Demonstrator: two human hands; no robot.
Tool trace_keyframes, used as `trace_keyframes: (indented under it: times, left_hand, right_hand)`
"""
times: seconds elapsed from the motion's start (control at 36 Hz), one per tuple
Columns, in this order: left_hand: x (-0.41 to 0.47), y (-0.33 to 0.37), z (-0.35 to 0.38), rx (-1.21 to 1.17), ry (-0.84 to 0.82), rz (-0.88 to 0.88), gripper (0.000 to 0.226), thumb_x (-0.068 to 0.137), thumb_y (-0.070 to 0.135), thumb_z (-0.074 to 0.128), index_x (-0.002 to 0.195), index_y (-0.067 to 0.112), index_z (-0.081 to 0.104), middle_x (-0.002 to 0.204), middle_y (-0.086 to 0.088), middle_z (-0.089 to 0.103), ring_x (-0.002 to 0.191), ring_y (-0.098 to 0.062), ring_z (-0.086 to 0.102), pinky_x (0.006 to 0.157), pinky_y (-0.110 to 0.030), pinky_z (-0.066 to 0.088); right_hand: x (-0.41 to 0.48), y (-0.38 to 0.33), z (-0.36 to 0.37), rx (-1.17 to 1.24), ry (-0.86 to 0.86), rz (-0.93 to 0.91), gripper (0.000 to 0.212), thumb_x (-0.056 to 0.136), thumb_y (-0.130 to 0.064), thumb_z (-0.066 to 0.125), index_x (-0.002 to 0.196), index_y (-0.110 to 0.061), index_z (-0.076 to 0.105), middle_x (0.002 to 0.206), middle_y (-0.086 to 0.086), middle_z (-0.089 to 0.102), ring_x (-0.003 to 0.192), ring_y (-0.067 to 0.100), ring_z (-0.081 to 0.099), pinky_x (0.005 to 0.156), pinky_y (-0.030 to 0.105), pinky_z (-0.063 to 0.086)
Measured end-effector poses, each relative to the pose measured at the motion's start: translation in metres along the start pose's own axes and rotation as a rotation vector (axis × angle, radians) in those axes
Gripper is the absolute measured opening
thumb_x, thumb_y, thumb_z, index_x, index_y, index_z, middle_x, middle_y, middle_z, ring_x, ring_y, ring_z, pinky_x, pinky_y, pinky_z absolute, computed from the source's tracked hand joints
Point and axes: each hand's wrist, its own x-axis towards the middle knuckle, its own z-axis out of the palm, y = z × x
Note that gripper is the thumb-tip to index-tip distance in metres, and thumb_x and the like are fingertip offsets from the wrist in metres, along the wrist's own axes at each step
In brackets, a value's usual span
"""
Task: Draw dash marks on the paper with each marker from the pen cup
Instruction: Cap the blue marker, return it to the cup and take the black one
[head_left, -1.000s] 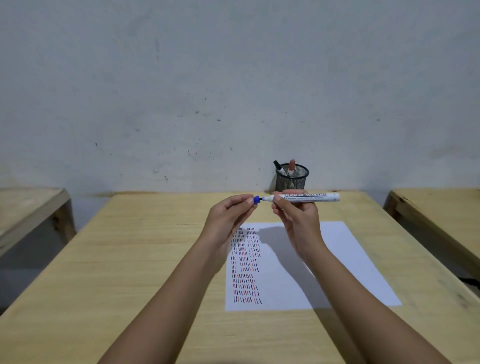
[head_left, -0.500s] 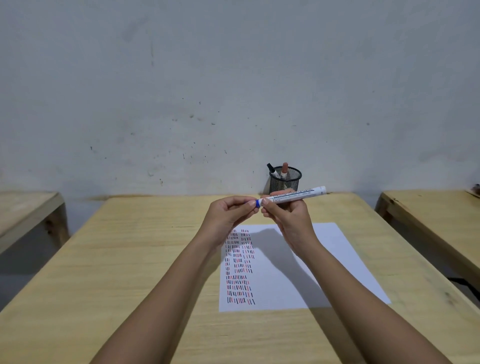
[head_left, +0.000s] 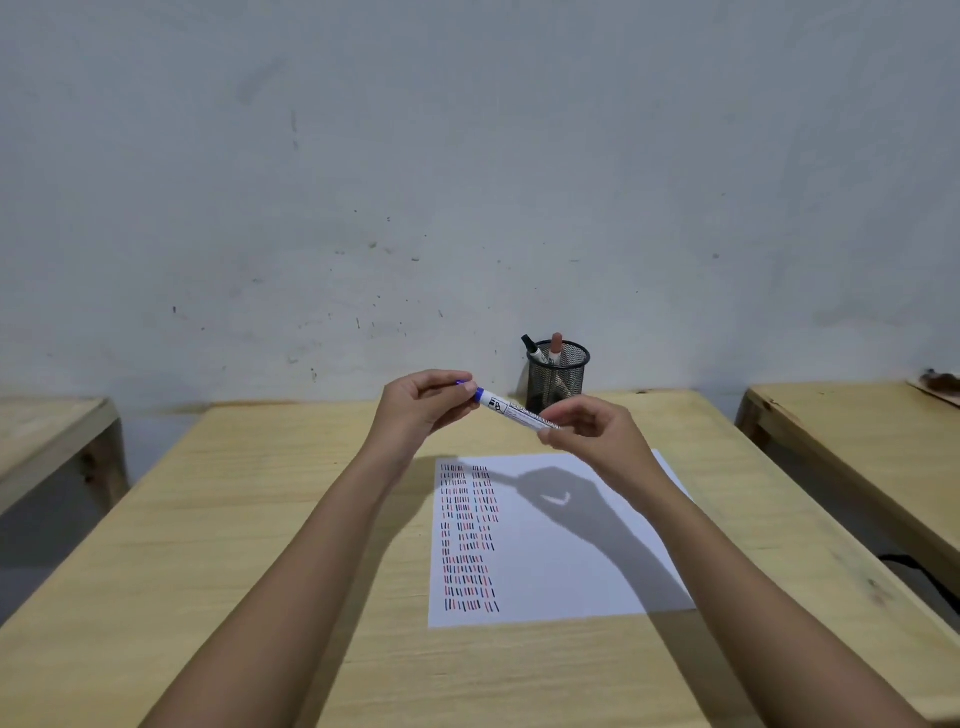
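Above the paper's far edge I hold a white blue marker (head_left: 511, 410) between both hands, sloping down to the right. My left hand (head_left: 426, 402) pinches its blue cap end, and the fingers hide most of the cap. The marker's tail end is gripped by the fingertips of my right hand (head_left: 597, 434). The white paper (head_left: 571, 566) lies flat on the wooden table (head_left: 249, 545), with columns of red, black and blue dash marks (head_left: 467, 535) down its left side. A black mesh pen cup (head_left: 558, 376) stands at the table's far edge, holding a black marker (head_left: 532, 347) and a red marker (head_left: 556, 345).
A grey wall rises right behind the table. Other wooden tables stand to the left (head_left: 47, 431) and to the right (head_left: 857, 431), with gaps between. A dark cable (head_left: 914, 566) lies on the floor at the right.
My right hand has slid from the cap end to the marker's tail. The marker has tipped from sloping up to the right to sloping down to the right. My left hand stays on the cap end.
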Motion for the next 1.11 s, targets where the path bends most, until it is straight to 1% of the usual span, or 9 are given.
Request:
trace_keyframes:
  times: [0.11, 0.19, 0.42, 0.56, 0.67, 0.81, 0.86, 0.97, 1.11]
  left_hand:
    - [0.009, 0.0, 0.019, 0.152, -0.034, 0.066, 0.017, 0.079, 0.001, 0.068, 0.096, 0.0, 0.068, 0.083, -0.017, 0.067, 0.069, -0.011, 0.069, 0.072, -0.016, 0.056]
    - [0.018, -0.001, 0.035, 0.276, -0.063, 0.131, 0.02, 0.079, 0.002, 0.069, 0.099, 0.001, 0.069, 0.079, -0.015, 0.063, 0.07, -0.014, 0.065, 0.072, -0.017, 0.057]
    - [0.056, -0.012, 0.042, 0.404, -0.043, 0.154, 0.009, 0.085, 0.022, 0.065, 0.089, 0.015, 0.07, 0.088, -0.011, 0.071, 0.086, -0.022, 0.067, 0.09, -0.035, 0.054]
    - [0.087, -0.037, 0.038, 0.617, -0.033, 0.054, 0.041, 0.082, 0.026, 0.068, 0.117, 0.006, 0.06, 0.1, -0.005, 0.065, 0.09, -0.013, 0.06, 0.08, -0.013, 0.047]
    - [0.108, -0.058, 0.042, 0.686, -0.079, -0.018, 0.062, 0.078, 0.026, 0.072, 0.131, 0.004, 0.048, 0.122, -0.009, 0.058, 0.111, -0.018, 0.055, 0.096, -0.028, 0.046]
    - [0.128, -0.076, 0.053, 0.685, -0.128, -0.045, 0.071, 0.074, 0.023, 0.076, 0.134, 0.005, 0.043, 0.136, -0.009, 0.05, 0.127, -0.022, 0.047, 0.108, -0.033, 0.038]
    - [0.133, -0.082, 0.056, 0.669, -0.148, -0.033, 0.06, 0.074, 0.018, 0.077, 0.127, 0.01, 0.05, 0.123, -0.003, 0.056, 0.122, -0.02, 0.052, 0.1, -0.028, 0.043]
    - [0.137, -0.091, 0.063, 0.536, -0.192, -0.027, 0.052, 0.073, 0.006, 0.076, 0.118, 0.012, 0.053, 0.1, 0.012, 0.061, 0.094, -0.004, 0.059, 0.071, -0.001, 0.045]
    - [0.143, -0.104, 0.062, 0.45, -0.174, -0.03, 0.049, 0.07, 0.005, 0.078, 0.109, 0.018, 0.051, 0.102, 0.011, 0.062, 0.095, 0.0, 0.06, 0.077, -0.009, 0.049]
  right_hand:
    - [0.004, -0.003, 0.002, -0.196, -0.057, -0.003, 0.018, 0.073, -0.002, 0.073, 0.088, -0.012, 0.068, 0.073, -0.002, 0.063, 0.065, 0.009, 0.057, 0.054, 0.013, 0.046]
    - [0.01, -0.004, 0.003, -0.303, -0.086, -0.026, 0.016, 0.074, -0.005, 0.072, 0.087, -0.011, 0.067, 0.076, 0.001, 0.064, 0.07, 0.011, 0.058, 0.072, 0.023, 0.05]
    - [0.043, -0.012, -0.026, -0.303, 0.084, -0.126, 0.02, 0.074, -0.005, 0.071, 0.08, -0.023, 0.064, 0.081, 0.006, 0.066, 0.073, 0.016, 0.061, 0.069, 0.018, 0.051]
    - [0.079, -0.017, -0.051, -0.271, 0.282, -0.218, 0.015, 0.077, -0.005, 0.069, 0.082, -0.015, 0.059, 0.079, -0.005, 0.063, 0.075, 0.015, 0.062, 0.073, 0.024, 0.052]
    - [0.106, -0.01, -0.06, -0.278, 0.345, -0.231, 0.014, 0.079, -0.006, 0.067, 0.082, -0.014, 0.056, 0.083, -0.003, 0.061, 0.076, 0.012, 0.062, 0.068, 0.014, 0.049]
    - [0.134, 0.006, -0.061, -0.294, 0.329, -0.228, 0.012, 0.079, -0.009, 0.067, 0.083, -0.015, 0.059, 0.079, -0.008, 0.062, 0.073, 0.008, 0.06, 0.064, 0.005, 0.046]
    - [0.142, 0.008, -0.062, -0.293, 0.315, -0.23, 0.012, 0.079, -0.011, 0.068, 0.084, -0.016, 0.059, 0.082, -0.003, 0.063, 0.074, 0.009, 0.06, 0.065, 0.006, 0.046]
    - [0.153, 0.009, -0.06, -0.331, 0.235, -0.234, 0.014, 0.079, -0.011, 0.068, 0.087, -0.02, 0.06, 0.084, -0.001, 0.065, 0.078, 0.011, 0.063, 0.071, 0.011, 0.051]
    - [0.154, 0.017, -0.056, -0.408, 0.125, -0.227, 0.014, 0.078, -0.008, 0.068, 0.086, -0.018, 0.061, 0.079, -0.004, 0.064, 0.078, 0.014, 0.063, 0.075, 0.021, 0.053]
